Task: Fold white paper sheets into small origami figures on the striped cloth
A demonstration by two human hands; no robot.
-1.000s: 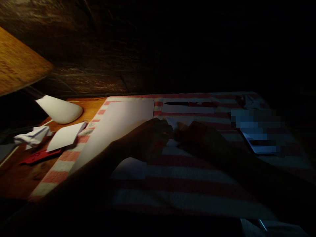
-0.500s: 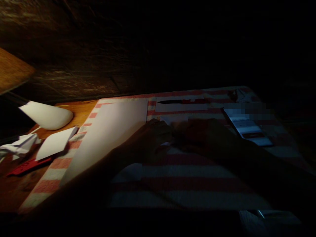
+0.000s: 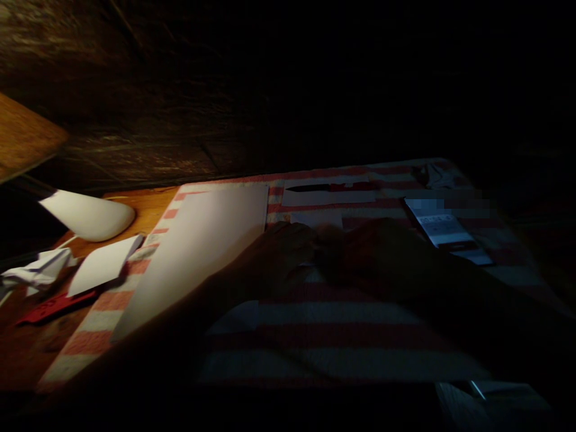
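Observation:
In deep shadow, my left hand (image 3: 285, 249) and my right hand (image 3: 371, 249) meet over the striped cloth (image 3: 342, 336). Their fingers are closed on a small piece of white paper (image 3: 321, 219), which shows between and just beyond them. The exact grip of the fingertips is too dark to make out. Left of my hands lies a large white sheet (image 3: 202, 234), with my left forearm across its near part. Another small piece of paper (image 3: 238, 317) rests on the cloth below my left wrist.
A dark-bladed knife (image 3: 310, 188) with a red handle lies on a white paper strip (image 3: 297, 199) at the back. To the right is a phone (image 3: 443, 225) with its screen lit. A white lamp (image 3: 90, 216), crumpled paper (image 3: 40, 269) and a red item (image 3: 56, 307) are at left.
My hands stay together on the small paper, with only slight finger movement. The whole view has shifted a little.

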